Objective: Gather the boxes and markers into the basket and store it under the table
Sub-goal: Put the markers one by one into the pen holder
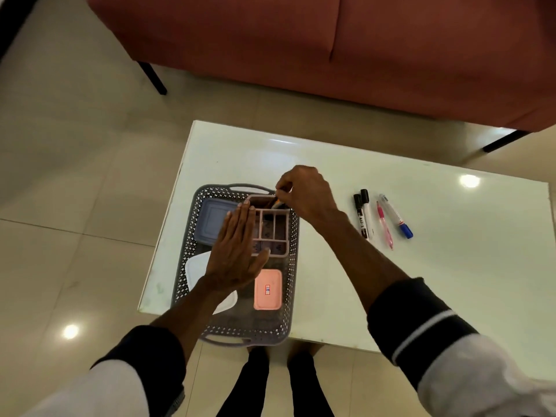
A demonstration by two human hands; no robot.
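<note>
A grey perforated basket [293,266] sits at the white table's left end. Inside it lie a blue-lidded box [210,219], a white box [195,267], a pink box [267,290] and a pink divided organizer [278,228]. My left hand [236,254] rests flat, fingers together, against the organizer's left side. My right hand [304,192] is pinched on a marker [275,203], its tip down in the organizer's far compartment. On the table to the right lie two black markers [362,213], a pink pen [384,225] and a blue-capped marker [395,216].
The white table [421,266] has a glossy top; its left and near edges border the tiled floor [75,191]. A red sofa [331,40] with dark legs stands beyond the table. My legs [276,383] show below the near edge.
</note>
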